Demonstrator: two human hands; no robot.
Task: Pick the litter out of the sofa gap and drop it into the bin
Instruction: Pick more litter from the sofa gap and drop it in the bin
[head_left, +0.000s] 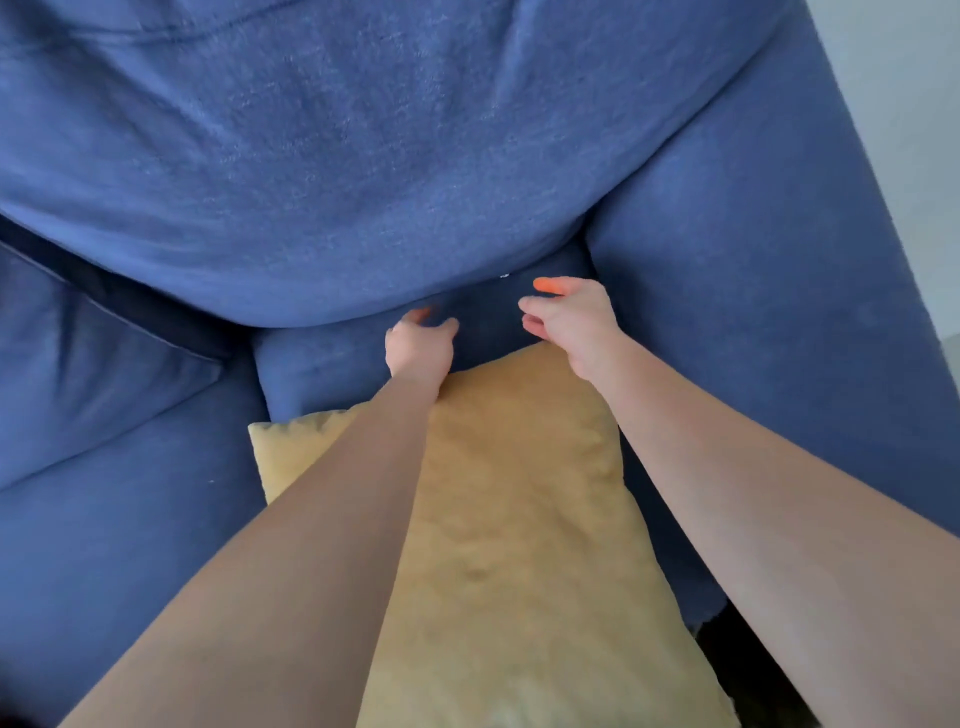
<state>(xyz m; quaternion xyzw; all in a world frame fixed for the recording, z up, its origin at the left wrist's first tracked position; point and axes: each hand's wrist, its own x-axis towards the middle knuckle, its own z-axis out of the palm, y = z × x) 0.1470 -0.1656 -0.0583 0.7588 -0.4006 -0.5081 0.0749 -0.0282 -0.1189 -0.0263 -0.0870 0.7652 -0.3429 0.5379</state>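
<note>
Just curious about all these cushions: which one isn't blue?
The yellow cushion lying on the seat under the person's arms. Every other cushion, including the big back cushion, is blue like the sofa.

The sofa (363, 156) wears matt, nubbly blue woven cloth; the cushion (519, 493) is soft, slightly crumpled yellow fabric.
</note>
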